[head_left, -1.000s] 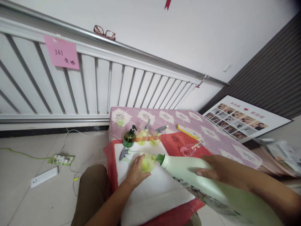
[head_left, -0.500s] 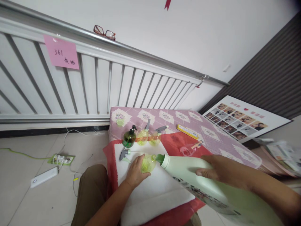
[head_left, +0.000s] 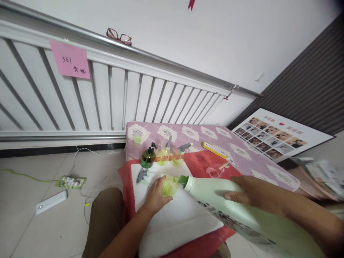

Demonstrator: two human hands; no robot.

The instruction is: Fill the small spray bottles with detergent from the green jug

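Observation:
My left hand [head_left: 158,196] is closed round a clear spray bottle [head_left: 170,185] whose top is off and which has yellowish liquid inside. From the right, my right hand [head_left: 242,195] grips a big pale green jug [head_left: 215,190], tipped nearly on its side. Its green spout [head_left: 183,180] meets the bottle's neck. A grey trigger sprayer head [head_left: 142,176] lies on the white cloth [head_left: 188,222], left of my left hand. Behind stand a dark green pump bottle [head_left: 147,157] and two spray bottles with grey triggers, one left [head_left: 163,156] and one right [head_left: 177,157].
A red cloth [head_left: 200,161] lies under the white one on the patterned purple cover [head_left: 188,134]. A yellow box [head_left: 214,149], a clear pink-rimmed item [head_left: 215,171] and a green cap [head_left: 137,139] rest there. Behind is a white radiator [head_left: 118,93]; a power strip [head_left: 51,202] lies on the floor.
Almost nothing differs. Both hands, the spray bottle and the tilted jug keep their places; the view has shifted very slightly.

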